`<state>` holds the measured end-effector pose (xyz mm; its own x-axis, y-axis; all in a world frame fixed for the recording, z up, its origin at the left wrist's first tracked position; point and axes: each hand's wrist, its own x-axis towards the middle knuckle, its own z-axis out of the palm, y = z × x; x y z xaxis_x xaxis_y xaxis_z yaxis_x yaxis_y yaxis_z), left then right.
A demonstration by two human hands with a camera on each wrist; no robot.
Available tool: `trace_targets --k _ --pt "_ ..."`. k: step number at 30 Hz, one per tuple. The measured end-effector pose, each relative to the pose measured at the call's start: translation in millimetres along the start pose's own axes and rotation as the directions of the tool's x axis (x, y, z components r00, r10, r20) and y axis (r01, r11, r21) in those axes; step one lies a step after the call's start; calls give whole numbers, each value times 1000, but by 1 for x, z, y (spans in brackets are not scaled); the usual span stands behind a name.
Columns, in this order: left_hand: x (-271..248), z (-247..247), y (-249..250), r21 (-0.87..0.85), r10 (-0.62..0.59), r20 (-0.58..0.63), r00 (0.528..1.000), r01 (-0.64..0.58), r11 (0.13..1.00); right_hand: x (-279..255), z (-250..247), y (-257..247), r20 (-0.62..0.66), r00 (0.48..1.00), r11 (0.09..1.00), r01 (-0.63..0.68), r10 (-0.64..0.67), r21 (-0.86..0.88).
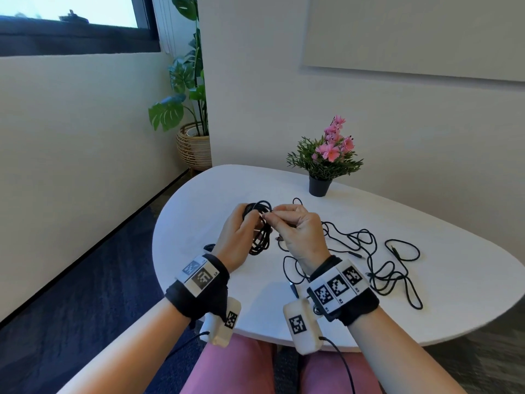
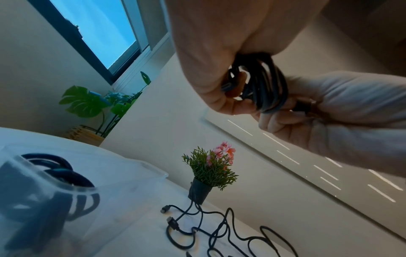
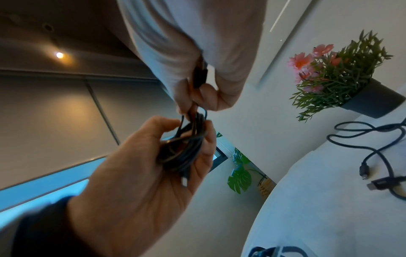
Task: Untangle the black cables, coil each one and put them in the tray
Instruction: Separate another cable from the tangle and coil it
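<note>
My left hand [image 1: 241, 228] grips a coil of black cable [image 1: 262, 237] above the white table [image 1: 199, 200]; the coil [image 3: 186, 147] sits between thumb and fingers. My right hand [image 1: 284, 218] pinches that cable's end at the top of the coil, and a plug [image 2: 303, 106] shows between its fingers. A tangle of loose black cables [image 1: 366, 245] lies on the table to the right. A clear plastic tray [image 2: 153, 171] stands at the left and holds coiled black cables [image 2: 63, 172]. In the head view my left wrist hides most of the tray.
A small dark pot of pink flowers [image 1: 321, 186] stands at the back of the table. Loose cable plugs [image 2: 171, 222] lie in front of it. A large potted plant [image 1: 193, 143] stands on the floor by the wall.
</note>
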<state>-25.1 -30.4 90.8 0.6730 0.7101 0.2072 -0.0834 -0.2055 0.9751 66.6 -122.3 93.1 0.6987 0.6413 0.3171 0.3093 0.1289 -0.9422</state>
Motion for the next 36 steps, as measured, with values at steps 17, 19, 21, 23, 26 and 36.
trace_targets --k 17,19,21,23,26,36 --pt "2 -3 -12 157 194 60 979 -201 967 0 -11 -10 108 937 814 -342 332 469" --pt "2 -1 -11 146 193 79 978 -203 968 -2 -11 -9 99 945 839 -323 312 439" --pt "4 2 -10 140 197 87 977 -208 968 -3 -10 -8 76 958 869 -283 276 406" --pt "5 3 -10 146 193 94 977 -205 968 -3 -10 -8 40 970 907 -237 238 348" --pt "4 5 -12 171 181 96 979 -196 966 -2 -11 -6 9 974 940 -220 225 262" --pt "2 10 -4 -5 39 6 999 -39 999 -2 -16 -2 19 986 963 -165 164 212"
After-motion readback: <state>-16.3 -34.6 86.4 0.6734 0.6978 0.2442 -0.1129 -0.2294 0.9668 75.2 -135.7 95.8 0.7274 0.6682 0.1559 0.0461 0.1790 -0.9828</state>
